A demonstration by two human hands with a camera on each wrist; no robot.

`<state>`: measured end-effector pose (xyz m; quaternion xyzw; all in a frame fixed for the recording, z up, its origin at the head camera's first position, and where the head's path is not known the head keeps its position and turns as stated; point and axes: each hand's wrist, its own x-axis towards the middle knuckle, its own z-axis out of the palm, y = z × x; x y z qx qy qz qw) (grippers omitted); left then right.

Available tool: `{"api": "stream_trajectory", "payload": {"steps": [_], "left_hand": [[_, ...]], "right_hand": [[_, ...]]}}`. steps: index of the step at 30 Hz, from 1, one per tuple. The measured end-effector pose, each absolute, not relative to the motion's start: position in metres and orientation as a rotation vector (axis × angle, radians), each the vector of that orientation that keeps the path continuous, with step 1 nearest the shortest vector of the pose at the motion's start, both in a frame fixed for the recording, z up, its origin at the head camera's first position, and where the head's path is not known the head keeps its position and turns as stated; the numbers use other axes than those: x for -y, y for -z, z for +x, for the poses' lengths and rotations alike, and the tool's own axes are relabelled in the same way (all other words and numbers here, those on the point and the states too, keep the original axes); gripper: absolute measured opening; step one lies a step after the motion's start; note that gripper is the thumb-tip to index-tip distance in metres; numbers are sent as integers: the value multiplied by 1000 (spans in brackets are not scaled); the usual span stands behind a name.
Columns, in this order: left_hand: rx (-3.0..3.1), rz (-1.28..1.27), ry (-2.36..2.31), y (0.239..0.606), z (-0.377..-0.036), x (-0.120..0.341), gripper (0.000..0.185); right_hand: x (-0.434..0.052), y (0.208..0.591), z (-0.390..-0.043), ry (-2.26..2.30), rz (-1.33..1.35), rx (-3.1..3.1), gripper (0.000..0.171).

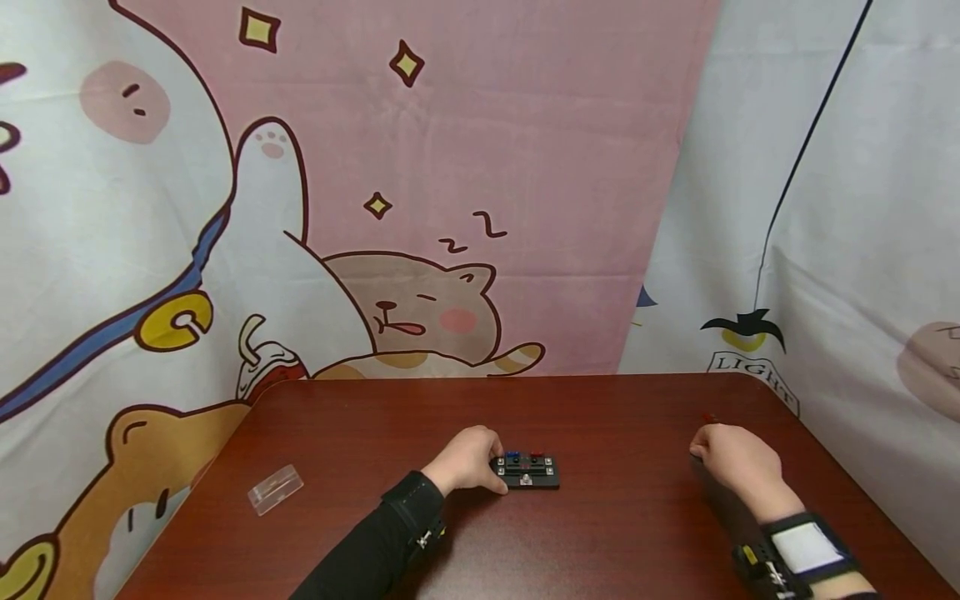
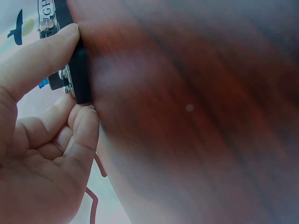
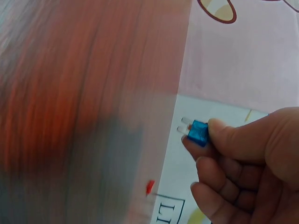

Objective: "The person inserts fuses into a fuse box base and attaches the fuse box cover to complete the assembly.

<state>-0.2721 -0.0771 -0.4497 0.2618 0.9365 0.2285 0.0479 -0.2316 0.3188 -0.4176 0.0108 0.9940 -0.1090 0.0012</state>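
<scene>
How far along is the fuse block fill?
Done: the fuse block on the table already shows a blue and a red fuse seated in its far row. In hand: the left hand grips the block's end; the right hand pinches a blue blade fuse, held away from the block. Left: that fuse is not yet seated; a small red piece lies beyond the right hand. Other slots are too small to judge.

Cartoon-cat cloth (image 1: 465, 167), seemingly hung behind wooden table (image 1: 622, 533).
</scene>
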Motion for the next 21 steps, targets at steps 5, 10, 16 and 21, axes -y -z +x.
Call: {"api": "stream_trajectory", "payload": {"steps": [5,10,16,21], "left_hand": [[-2869,816,-681,450,-272,77,44],[-2875,827,-681,450,-273,77,44],[-2871,825,-683,450,-273,77,44],[-2874,829,-670,451,-274,77,45]], "right_hand": [[-309,418,-236,406,-21,-3126,12],[-294,420,-238,454,-71,-3142,8],[-272,420,-241,495,-142,-3159,7],[-253,420,-245,508,-213,-3175,7]]}}
